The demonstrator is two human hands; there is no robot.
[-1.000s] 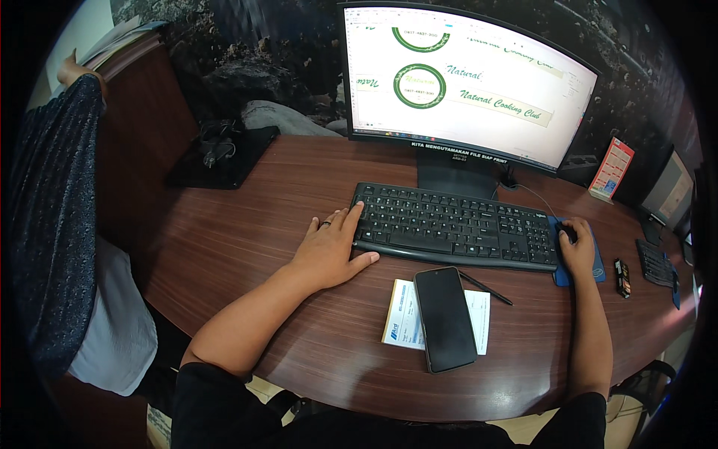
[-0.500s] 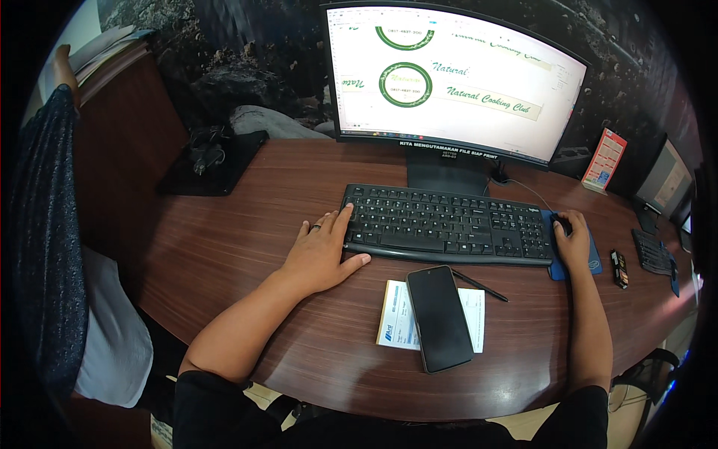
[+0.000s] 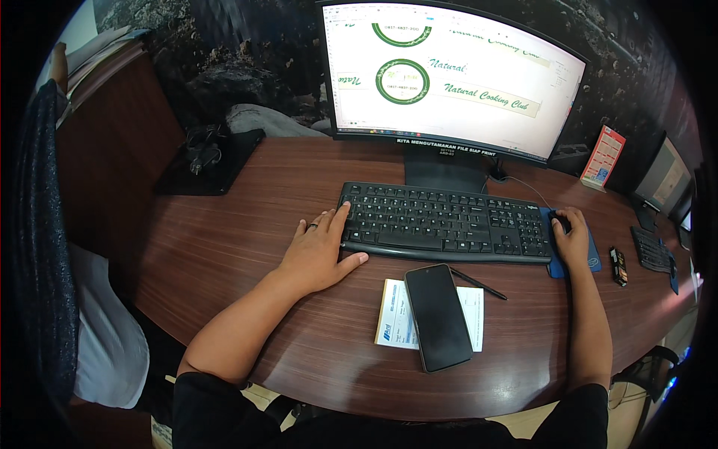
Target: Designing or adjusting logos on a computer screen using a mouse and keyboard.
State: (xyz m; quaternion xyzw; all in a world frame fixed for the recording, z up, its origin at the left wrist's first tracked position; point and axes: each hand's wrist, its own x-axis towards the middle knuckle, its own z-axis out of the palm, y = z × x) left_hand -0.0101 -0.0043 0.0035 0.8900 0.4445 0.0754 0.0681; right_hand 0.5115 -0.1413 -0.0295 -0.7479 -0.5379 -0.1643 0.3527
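My left hand [image 3: 318,251] lies at the left end of a black keyboard [image 3: 449,241], its fingers stretched apart and a fingertip on the leftmost keys. The thumb rests on the desk just in front. My right hand [image 3: 573,241] is curled over a dark mouse [image 3: 557,223], mostly hidden under the fingers, on a blue mouse pad [image 3: 594,253]. Behind the keyboard, a curved monitor [image 3: 479,112] displays a green ring design and green script lettering. Between my forearms a black smartphone [image 3: 441,322] lies on a white printed pad of paper [image 3: 393,325]. A black pen [image 3: 480,284] is beside it.
To the right are a small dark box [image 3: 618,267], a red-and-white desk calendar [image 3: 603,159], another monitor [image 3: 664,176] and another keyboard [image 3: 651,251]. At the left, a coiled cable [image 3: 206,153] sits on a flat black object. Another person's dark sleeve [image 3: 45,224] hangs beside a wooden partition [image 3: 112,135].
The whole view has shifted slightly. Lettering inside the ring on the screen looks different. The other person's arm at the left has moved a little outward; both my hands keep their places.
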